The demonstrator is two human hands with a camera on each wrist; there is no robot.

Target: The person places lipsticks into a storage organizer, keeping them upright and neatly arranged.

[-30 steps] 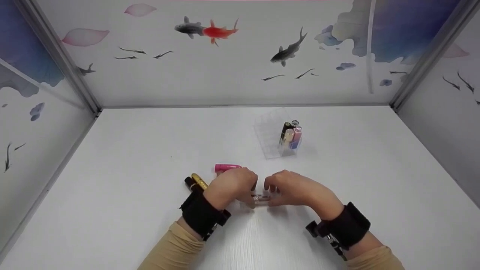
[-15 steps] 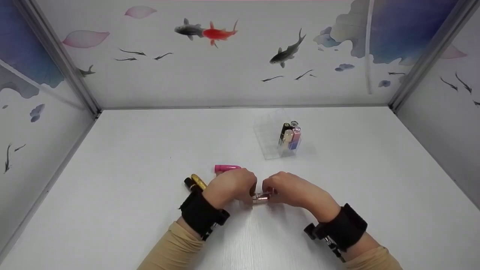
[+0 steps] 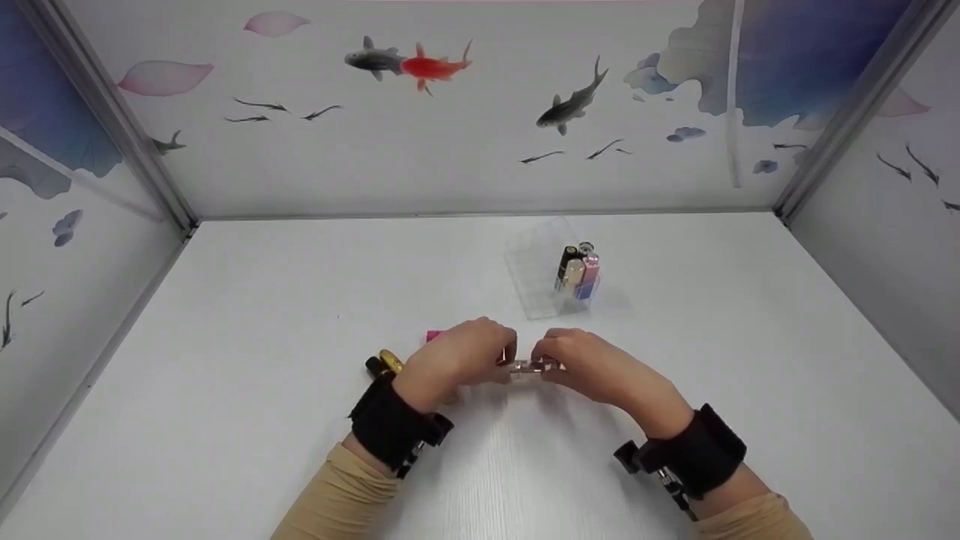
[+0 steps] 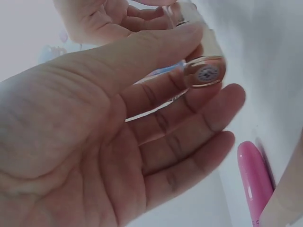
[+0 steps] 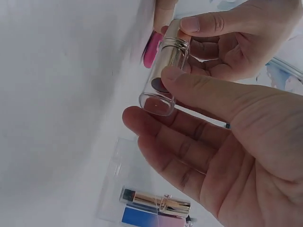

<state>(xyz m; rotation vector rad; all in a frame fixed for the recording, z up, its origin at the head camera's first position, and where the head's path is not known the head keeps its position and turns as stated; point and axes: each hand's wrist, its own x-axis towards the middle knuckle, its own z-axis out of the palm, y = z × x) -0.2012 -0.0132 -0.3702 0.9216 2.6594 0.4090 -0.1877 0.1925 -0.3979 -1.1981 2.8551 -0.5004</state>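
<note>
White tabletop (image 3: pixel 225 420), near centre: clear-capped lipstick (image 3: pixel 525 367), long axis left–right, pinched between left hand (image 3: pixel 457 360) and right hand (image 3: pixel 592 367), one per end.

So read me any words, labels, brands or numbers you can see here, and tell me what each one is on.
No text can be read in any view.
Lipstick held by the left hand and right hand: a round mark on its end cap, too blurred to read.
Pink tube: a tiny mark near its lower end, too small to read.
Tubes in the clear organizer: no readable print.
</note>
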